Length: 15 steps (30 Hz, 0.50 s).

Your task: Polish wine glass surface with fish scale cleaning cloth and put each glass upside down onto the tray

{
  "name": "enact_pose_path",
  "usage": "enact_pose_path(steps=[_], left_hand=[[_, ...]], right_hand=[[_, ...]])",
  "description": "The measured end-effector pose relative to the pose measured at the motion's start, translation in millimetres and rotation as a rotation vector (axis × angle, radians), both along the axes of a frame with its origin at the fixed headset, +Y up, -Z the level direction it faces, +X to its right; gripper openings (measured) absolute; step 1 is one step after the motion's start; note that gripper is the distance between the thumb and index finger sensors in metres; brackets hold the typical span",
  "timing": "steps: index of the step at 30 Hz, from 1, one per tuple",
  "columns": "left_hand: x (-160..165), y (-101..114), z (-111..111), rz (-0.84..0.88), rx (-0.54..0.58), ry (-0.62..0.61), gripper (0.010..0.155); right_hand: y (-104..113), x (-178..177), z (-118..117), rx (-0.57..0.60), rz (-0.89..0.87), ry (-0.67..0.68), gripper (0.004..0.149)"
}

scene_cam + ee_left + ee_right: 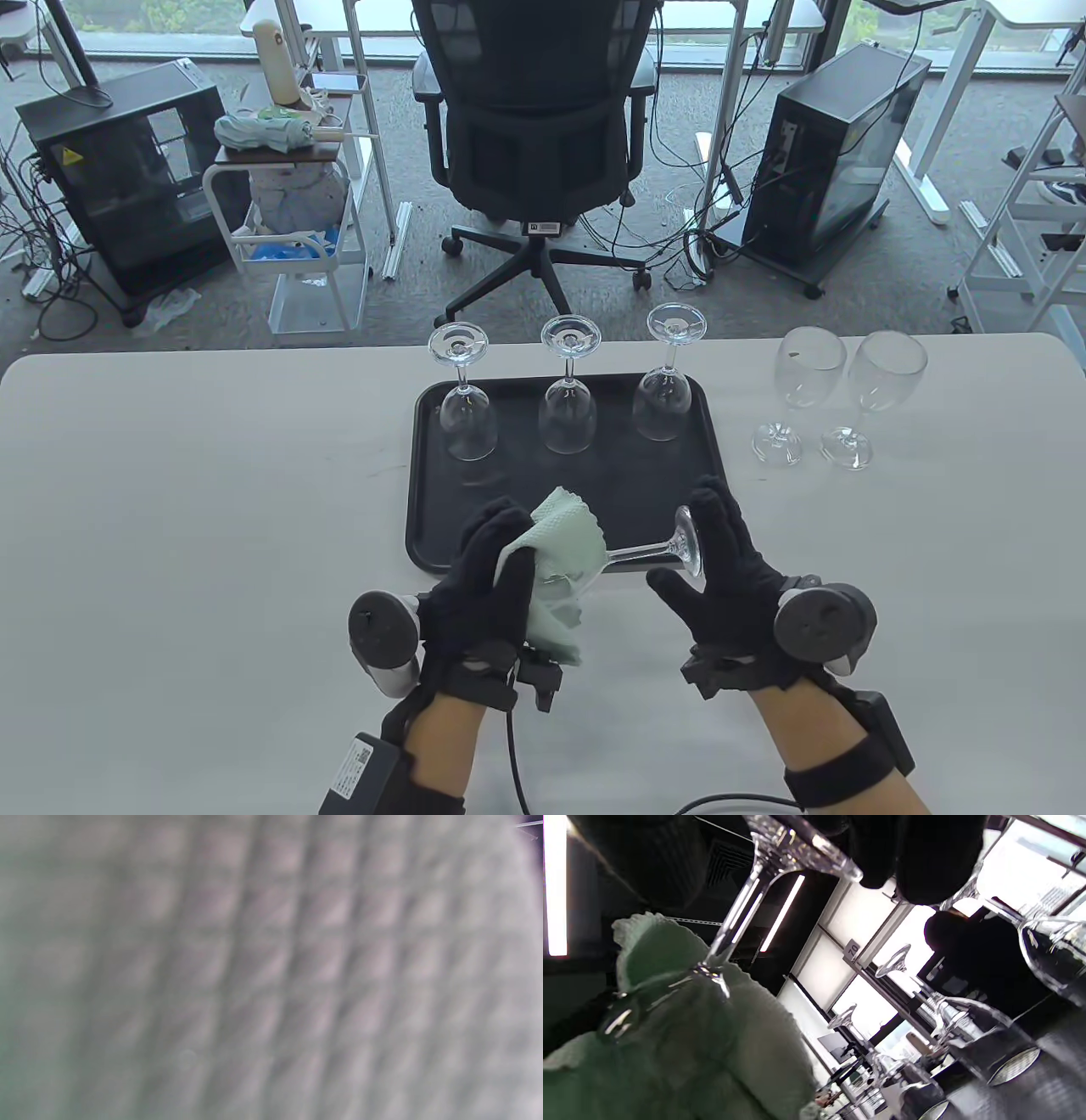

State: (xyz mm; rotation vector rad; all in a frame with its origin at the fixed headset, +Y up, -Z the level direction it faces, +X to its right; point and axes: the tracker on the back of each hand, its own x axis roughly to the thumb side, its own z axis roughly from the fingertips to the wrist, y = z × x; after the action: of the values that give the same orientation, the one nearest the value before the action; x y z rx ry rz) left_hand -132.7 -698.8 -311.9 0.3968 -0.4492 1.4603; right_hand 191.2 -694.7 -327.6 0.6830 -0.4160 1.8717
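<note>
Three glasses inverted, a fourth in hand

Three wine glasses (567, 406) stand upside down along the far side of the black tray (428, 526). Above its near edge the left hand (479, 577) wraps the green fish scale cloth (564, 564) round the bowl of a sideways glass (653, 552), while the right hand (725, 577) pinches its foot. Two upright glasses (848, 399) wait on the table (170, 509), right of the tray
</note>
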Motion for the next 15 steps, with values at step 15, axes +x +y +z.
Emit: enact_pose_path(steps=[15], left_hand=[[2, 1, -2, 0.016, -0.006, -0.136, 0.057]], right_hand=[[13, 5, 9, 0.454, 0.159, -0.123, 0.087]])
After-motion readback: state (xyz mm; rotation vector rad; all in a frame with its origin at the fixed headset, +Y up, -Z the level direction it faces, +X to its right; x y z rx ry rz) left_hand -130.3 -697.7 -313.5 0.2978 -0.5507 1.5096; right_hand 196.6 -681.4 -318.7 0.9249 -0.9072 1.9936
